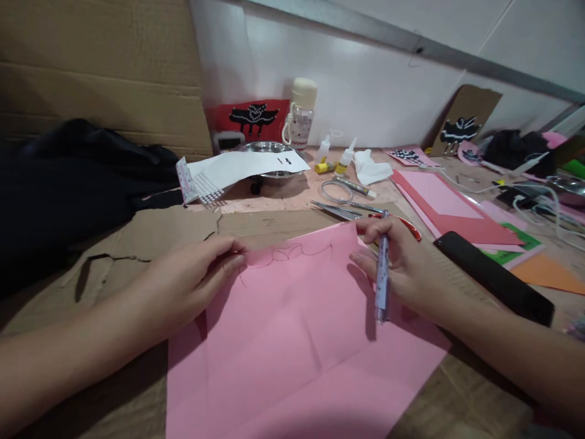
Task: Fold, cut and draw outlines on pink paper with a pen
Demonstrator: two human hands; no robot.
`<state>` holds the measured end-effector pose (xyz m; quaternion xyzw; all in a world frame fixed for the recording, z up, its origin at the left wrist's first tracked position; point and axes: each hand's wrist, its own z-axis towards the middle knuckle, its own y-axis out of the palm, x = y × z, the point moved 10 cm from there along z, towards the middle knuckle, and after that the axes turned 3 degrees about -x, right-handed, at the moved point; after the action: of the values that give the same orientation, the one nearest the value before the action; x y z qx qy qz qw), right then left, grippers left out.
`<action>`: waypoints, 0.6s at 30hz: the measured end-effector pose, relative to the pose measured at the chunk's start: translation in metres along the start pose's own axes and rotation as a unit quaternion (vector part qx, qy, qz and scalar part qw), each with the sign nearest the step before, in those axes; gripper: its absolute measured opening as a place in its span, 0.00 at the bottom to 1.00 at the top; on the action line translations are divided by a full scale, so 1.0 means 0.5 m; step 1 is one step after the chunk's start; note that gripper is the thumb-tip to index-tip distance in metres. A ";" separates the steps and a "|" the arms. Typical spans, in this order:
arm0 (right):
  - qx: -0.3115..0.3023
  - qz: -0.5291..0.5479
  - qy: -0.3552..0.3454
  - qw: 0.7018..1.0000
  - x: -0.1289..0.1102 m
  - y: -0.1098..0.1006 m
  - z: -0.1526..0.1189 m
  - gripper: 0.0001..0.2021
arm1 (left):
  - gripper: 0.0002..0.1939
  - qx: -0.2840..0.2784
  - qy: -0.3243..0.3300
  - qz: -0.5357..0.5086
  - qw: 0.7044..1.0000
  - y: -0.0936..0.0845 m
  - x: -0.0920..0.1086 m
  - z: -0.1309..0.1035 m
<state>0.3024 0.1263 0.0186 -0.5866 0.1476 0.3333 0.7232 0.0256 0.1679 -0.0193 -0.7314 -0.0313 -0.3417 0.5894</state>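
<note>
A creased pink sheet (292, 317) with thin curved pen lines near its top edge lies over brown cardboard. At its upper left edge, my left hand (201, 277) pinches the paper between thumb and fingers. My right hand (395, 256) is at the upper right corner, fingers curled round a pale purple pen (382, 274) that points downward. That hand's index finger and thumb are also by the sheet's edge. Scissors (338, 211) with red handles lie just beyond the sheet, partly behind my right hand.
Behind are glue bottles (345, 158), a metal bowl (267, 147) under white paper (247, 163), and a cream-lidded bottle (302, 113). Right are red sheets (489, 227) and a long black object (493, 277). Dark cloth (68, 189) lies left, beside upright cardboard (105, 67).
</note>
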 end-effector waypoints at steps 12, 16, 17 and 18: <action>-0.007 0.022 0.030 0.999 -0.005 0.006 0.011 0.09 | 0.26 0.004 0.012 -0.017 1.000 -0.006 0.005 -0.001; -0.018 0.028 0.027 0.999 0.001 0.009 0.013 0.09 | 0.27 0.005 0.010 -0.012 1.000 -0.005 0.002 -0.001; -0.011 0.044 0.020 0.999 0.003 0.003 0.013 0.11 | 0.27 0.006 0.008 -0.012 1.000 -0.004 0.001 -0.003; 0.004 0.061 0.013 0.998 0.006 -0.007 0.014 0.12 | 0.26 0.005 0.007 -0.013 1.000 -0.003 0.002 -0.005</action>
<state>0.3056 0.1335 0.0216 -0.5778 0.1937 0.3681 0.7023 0.0245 0.1656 -0.0173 -0.7256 -0.0379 -0.3544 0.5887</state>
